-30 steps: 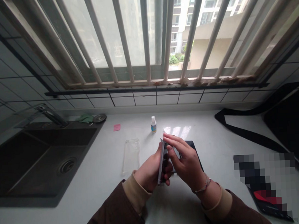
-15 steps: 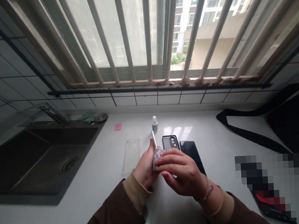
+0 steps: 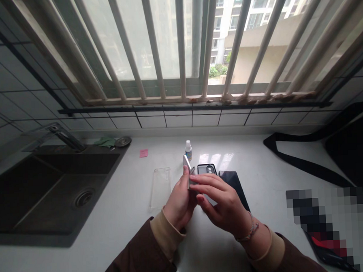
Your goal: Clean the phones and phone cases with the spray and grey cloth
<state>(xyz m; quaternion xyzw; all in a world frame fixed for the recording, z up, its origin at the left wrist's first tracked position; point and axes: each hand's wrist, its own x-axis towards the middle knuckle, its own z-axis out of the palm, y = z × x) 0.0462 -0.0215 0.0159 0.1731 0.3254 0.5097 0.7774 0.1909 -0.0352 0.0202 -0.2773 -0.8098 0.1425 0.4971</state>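
My left hand (image 3: 181, 199) is closed around a slim white phone (image 3: 187, 163), tilted up and seen nearly edge-on. A small grey cloth (image 3: 192, 178) lies against the phone, pressed there by the fingers of my right hand (image 3: 223, 198). The lower part of the phone is hidden by both hands. Just beyond stands a small white-capped spray bottle (image 3: 188, 151). A clear phone case (image 3: 160, 188) lies flat left of my hands. Right of them are a black phone case (image 3: 206, 168) with camera cutouts and a dark phone (image 3: 233, 186), both partly covered by my right hand.
On the left a dark sink (image 3: 51, 203) with a faucet (image 3: 67, 138) is set into the white counter (image 3: 126, 252). A pink paper note (image 3: 144, 153) lies near the back. A black strap (image 3: 304, 162) and a partly blurred dark item with red (image 3: 327, 244) lie on the right.
The phone has turned slightly in my left hand and shows more of its white surface. The cloth has folded up and shifted a little away from me with my right fingers.
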